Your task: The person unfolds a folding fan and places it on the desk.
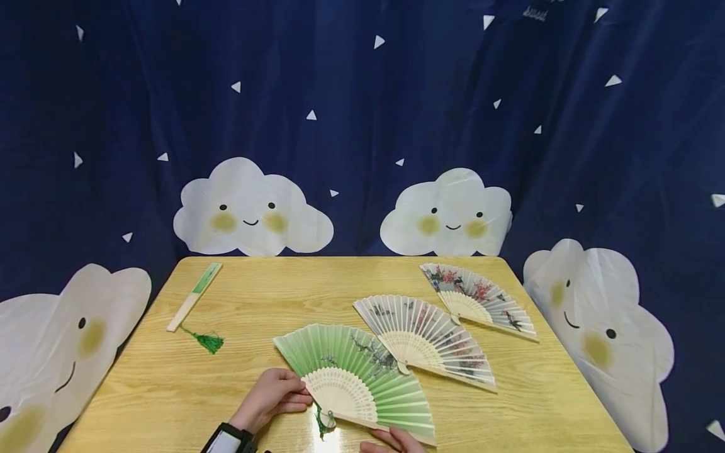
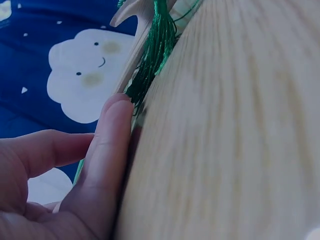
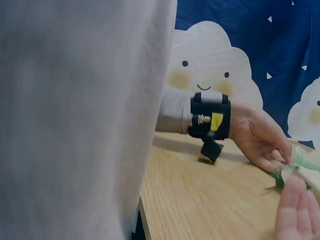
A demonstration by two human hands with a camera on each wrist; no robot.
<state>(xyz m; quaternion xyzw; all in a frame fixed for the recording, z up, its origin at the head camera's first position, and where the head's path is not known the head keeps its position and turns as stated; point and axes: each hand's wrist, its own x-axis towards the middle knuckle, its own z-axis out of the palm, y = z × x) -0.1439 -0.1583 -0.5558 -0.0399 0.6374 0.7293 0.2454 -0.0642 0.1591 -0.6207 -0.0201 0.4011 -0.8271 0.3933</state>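
Observation:
A green folding fan lies spread near the table's front, its pale ribs meeting at a pivot with a dark green tassel. My left hand pinches the fan's left edge, thumb and forefinger closing on it. At the front guard stick, my right hand holds the lower edge; part of this hand is cut off by the frame. In the right wrist view the fingers look fairly straight beside the fan's pivot. Just behind, a white-grey flowered fan lies spread, touching or overlapping the green one.
Another spread flowered fan lies at the back right of the wooden table. A folded fan with a green tassel rests at the back left. Cloud cut-outs and a dark blue curtain surround the table.

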